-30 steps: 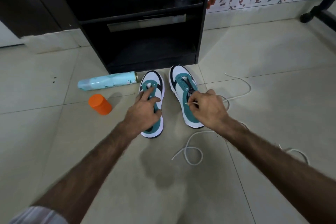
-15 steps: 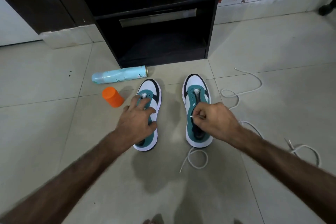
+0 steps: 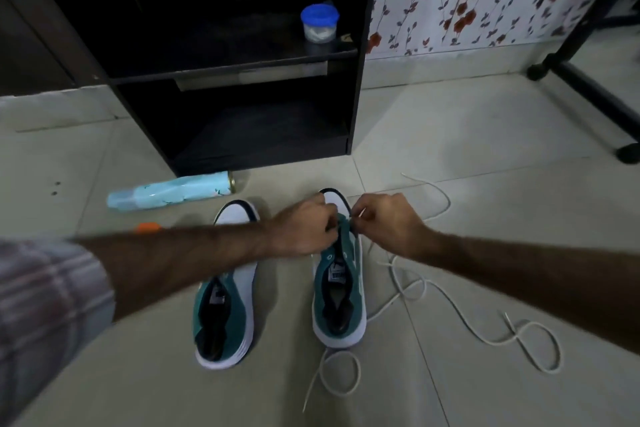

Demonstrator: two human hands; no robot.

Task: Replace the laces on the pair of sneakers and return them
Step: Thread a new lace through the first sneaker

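Now teal-white right sneaker (image 3: 337, 291) laceless, left hand (image 3: 304, 229) gripping it, right hand (image 3: 384, 224) pinching lace tip (image 3: 360, 212)

Your left hand (image 3: 304, 229) leaves the left sneaker (image 3: 225, 308) and joins your right hand (image 3: 384, 222) at the right sneaker's (image 3: 341, 298) toe eyelets.

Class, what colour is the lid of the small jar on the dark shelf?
Blue; the jar below it is clear. The head view shows it.

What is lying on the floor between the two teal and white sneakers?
Nothing: in the head view, only bare pale tiled floor shows between the left teal and white sneaker and the right teal and white sneaker.
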